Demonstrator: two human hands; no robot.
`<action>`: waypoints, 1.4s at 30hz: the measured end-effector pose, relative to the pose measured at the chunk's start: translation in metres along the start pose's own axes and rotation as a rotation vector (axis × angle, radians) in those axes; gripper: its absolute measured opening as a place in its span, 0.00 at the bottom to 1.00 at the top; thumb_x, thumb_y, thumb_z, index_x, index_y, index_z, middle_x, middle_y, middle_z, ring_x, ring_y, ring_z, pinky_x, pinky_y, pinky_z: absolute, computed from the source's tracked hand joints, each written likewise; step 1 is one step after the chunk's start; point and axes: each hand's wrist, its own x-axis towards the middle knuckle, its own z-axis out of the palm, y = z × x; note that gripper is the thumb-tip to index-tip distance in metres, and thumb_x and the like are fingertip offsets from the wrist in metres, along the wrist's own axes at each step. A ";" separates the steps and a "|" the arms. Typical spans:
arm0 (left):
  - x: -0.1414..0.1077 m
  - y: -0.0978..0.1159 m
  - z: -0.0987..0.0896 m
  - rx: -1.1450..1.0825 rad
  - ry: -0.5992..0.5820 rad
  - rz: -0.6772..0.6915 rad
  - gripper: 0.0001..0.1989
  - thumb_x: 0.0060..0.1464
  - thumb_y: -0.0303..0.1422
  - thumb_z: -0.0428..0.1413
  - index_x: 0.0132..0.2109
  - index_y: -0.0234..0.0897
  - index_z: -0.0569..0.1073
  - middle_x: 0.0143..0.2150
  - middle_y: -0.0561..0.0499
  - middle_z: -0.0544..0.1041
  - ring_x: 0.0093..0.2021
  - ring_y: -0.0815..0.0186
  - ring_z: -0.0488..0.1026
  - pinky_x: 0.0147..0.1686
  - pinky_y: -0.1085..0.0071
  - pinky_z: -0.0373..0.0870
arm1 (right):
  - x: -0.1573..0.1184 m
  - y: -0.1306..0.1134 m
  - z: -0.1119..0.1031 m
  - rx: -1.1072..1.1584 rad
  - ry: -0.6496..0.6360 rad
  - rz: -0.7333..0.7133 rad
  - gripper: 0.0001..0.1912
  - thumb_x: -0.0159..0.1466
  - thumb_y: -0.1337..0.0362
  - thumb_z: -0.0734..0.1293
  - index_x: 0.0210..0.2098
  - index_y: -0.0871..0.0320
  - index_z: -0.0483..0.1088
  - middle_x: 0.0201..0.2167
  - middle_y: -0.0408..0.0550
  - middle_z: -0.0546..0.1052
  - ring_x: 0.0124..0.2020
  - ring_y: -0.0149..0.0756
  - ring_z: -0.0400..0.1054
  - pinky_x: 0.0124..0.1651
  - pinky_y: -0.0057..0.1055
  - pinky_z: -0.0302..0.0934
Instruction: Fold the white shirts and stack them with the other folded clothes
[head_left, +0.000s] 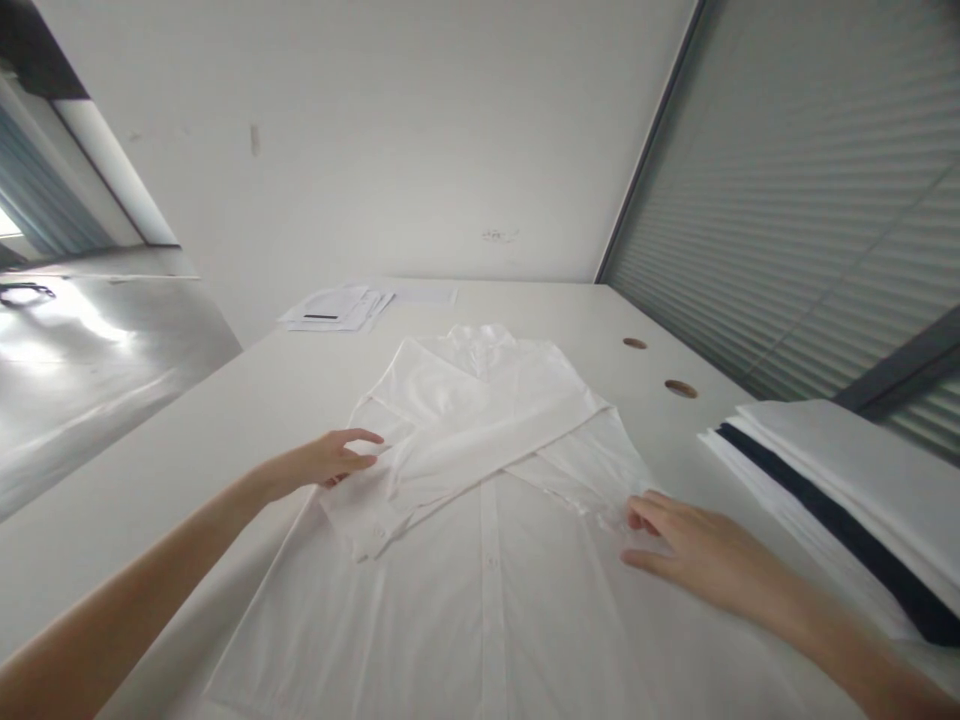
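While the white shirt [461, 545] lay at six o'clock on the tabletop [300, 380], sleeves [480, 440] already crossed, body [435, 630] seemingly left unfolded, the left grip [330, 462] at eight and right grip [686, 548] at four stood loosely parted.

- The head camera looks from above the near side of the table [225, 440], forward and down — toward the wall [375, 130].
- The shirt [450, 440] lies close, cropped below — blinds [810, 200] flank the right.
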 end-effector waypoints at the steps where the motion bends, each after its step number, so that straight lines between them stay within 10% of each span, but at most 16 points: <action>1: 0.007 0.004 0.001 -0.006 -0.006 0.019 0.37 0.48 0.56 0.60 0.61 0.42 0.68 0.34 0.52 0.76 0.33 0.65 0.71 0.30 0.74 0.64 | -0.005 0.000 0.004 0.003 0.009 -0.002 0.08 0.61 0.57 0.67 0.35 0.53 0.68 0.37 0.44 0.75 0.34 0.39 0.73 0.34 0.33 0.60; 8: 0.044 0.015 0.011 0.081 -0.124 0.285 0.24 0.49 0.42 0.60 0.54 0.44 0.78 0.52 0.50 0.80 0.52 0.55 0.74 0.50 0.66 0.69 | -0.015 0.004 0.027 -0.138 0.199 -0.090 0.06 0.65 0.66 0.62 0.37 0.54 0.71 0.36 0.44 0.75 0.29 0.36 0.72 0.33 0.34 0.62; 15: 0.052 0.006 0.009 0.209 0.023 0.284 0.24 0.48 0.37 0.57 0.54 0.40 0.78 0.54 0.50 0.79 0.54 0.55 0.75 0.54 0.65 0.69 | -0.016 0.004 0.027 -0.335 0.349 -0.261 0.09 0.64 0.70 0.62 0.29 0.55 0.69 0.30 0.46 0.74 0.30 0.39 0.70 0.36 0.37 0.59; 27: 0.044 0.005 0.005 0.168 0.099 0.205 0.33 0.46 0.53 0.60 0.54 0.38 0.77 0.47 0.45 0.81 0.49 0.54 0.76 0.49 0.64 0.70 | -0.017 0.006 0.022 -0.142 0.261 -0.191 0.15 0.69 0.54 0.63 0.29 0.54 0.72 0.30 0.46 0.75 0.34 0.41 0.72 0.39 0.38 0.62; 35: 0.090 0.057 0.011 0.292 0.072 0.186 0.30 0.54 0.52 0.55 0.57 0.37 0.73 0.38 0.47 0.80 0.37 0.61 0.76 0.34 0.71 0.70 | -0.010 -0.001 0.025 -0.048 0.291 -0.175 0.15 0.70 0.55 0.61 0.29 0.53 0.70 0.30 0.45 0.75 0.33 0.39 0.72 0.37 0.35 0.63; 42: 0.171 0.110 0.045 0.556 0.301 0.190 0.19 0.57 0.41 0.56 0.51 0.34 0.76 0.46 0.40 0.80 0.48 0.55 0.76 0.49 0.66 0.69 | -0.010 0.001 0.024 -0.010 0.304 -0.193 0.14 0.70 0.58 0.60 0.30 0.53 0.70 0.30 0.46 0.75 0.32 0.38 0.72 0.37 0.35 0.65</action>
